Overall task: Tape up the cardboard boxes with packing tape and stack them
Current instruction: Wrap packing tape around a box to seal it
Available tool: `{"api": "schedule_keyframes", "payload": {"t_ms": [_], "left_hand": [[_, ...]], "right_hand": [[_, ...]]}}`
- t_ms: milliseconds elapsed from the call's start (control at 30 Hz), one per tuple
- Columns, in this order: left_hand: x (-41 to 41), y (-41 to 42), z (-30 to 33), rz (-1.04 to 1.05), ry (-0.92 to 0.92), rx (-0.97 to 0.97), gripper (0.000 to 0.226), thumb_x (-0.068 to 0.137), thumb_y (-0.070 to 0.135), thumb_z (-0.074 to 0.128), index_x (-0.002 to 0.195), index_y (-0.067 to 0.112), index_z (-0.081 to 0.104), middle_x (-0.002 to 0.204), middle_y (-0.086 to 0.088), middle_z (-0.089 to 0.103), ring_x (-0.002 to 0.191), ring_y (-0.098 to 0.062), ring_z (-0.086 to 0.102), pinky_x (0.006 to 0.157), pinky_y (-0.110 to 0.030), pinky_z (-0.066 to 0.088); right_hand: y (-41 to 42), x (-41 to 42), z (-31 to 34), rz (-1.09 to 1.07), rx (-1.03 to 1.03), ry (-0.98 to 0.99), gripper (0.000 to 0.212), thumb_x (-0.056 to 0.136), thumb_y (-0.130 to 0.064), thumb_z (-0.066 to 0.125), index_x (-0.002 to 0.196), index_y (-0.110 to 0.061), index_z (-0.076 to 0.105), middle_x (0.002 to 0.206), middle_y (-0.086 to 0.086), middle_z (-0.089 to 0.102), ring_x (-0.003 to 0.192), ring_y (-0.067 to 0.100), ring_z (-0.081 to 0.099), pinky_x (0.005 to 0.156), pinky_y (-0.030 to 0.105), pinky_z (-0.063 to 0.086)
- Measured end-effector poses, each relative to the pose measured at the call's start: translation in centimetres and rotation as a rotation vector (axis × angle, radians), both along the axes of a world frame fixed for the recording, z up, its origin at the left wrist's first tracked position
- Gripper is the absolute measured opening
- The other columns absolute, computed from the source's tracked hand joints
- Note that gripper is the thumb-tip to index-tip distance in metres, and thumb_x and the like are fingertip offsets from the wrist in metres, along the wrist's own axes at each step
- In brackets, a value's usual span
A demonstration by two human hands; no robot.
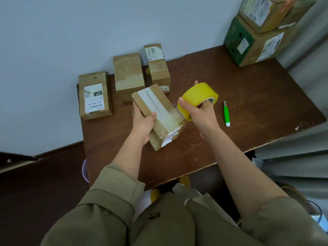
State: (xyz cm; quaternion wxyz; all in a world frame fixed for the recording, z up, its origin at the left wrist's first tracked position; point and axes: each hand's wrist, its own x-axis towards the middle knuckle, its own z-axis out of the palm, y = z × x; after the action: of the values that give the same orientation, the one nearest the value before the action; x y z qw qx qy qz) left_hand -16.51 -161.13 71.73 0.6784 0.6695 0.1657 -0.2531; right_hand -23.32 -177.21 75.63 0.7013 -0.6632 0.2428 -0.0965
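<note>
- Taping the cardboard box: left hand grips its near side (steadying).
- Right hand grips the tape roll beside the box.
- Next, probably: draw tape along the seam, keeping tension.

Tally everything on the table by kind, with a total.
Cardboard boxes: 7, namely the held box, three small ones behind it, and three stacked at the far right corner
Yellow tape roll: 1
Green cutter: 1
Total: 9
</note>
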Motion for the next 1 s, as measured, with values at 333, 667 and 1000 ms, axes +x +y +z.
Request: {"api": "schedule_keyframes", "payload": {"t_ms": [333,667,1000], "left_hand": [[0.2,0.0,-0.7,0.035,0.018,0.008,0.071,0.097,-0.005,0.053,0.15,0.036,0.029,0.128,0.004,0.06,0.111,-0.015,0.061,0.079,-0.035,0.056],[-0.1,0.5,-0.8,0.06,0.026,0.014,0.07,0.097,-0.004,0.053,0.15,0.035,0.028,0.12,0.008,0.061,0.108,-0.011,0.061,0.074,-0.028,0.053],[-0.1,1.2,-0.6,0.043,0.038,0.049,0.074,0.098,0.0,0.053,0.154,0.031,0.016,0.134,0.003,0.053,0.122,-0.017,0.054,0.097,-0.037,0.049]], "right_hand": [[-0.3,-0.1,-1.3,-0.152,-0.039,0.026,0.021,0.084,-0.012,0.08,0.097,-0.003,0.066,0.077,0.001,0.063,0.075,0.015,0.061,0.075,0.032,0.051],[-0.3,0.5,-3.3,-0.134,-0.051,0.117,0.024,0.083,-0.015,0.081,0.076,-0.02,0.059,0.075,-0.002,0.063,0.07,0.014,0.06,0.07,0.03,0.052],[0.3,0.5,-5.5,-0.074,-0.041,0.19,0.026,0.083,-0.02,0.081,0.086,-0.003,0.062,0.079,0.006,0.062,0.072,0.016,0.059,0.068,0.032,0.05]]}}
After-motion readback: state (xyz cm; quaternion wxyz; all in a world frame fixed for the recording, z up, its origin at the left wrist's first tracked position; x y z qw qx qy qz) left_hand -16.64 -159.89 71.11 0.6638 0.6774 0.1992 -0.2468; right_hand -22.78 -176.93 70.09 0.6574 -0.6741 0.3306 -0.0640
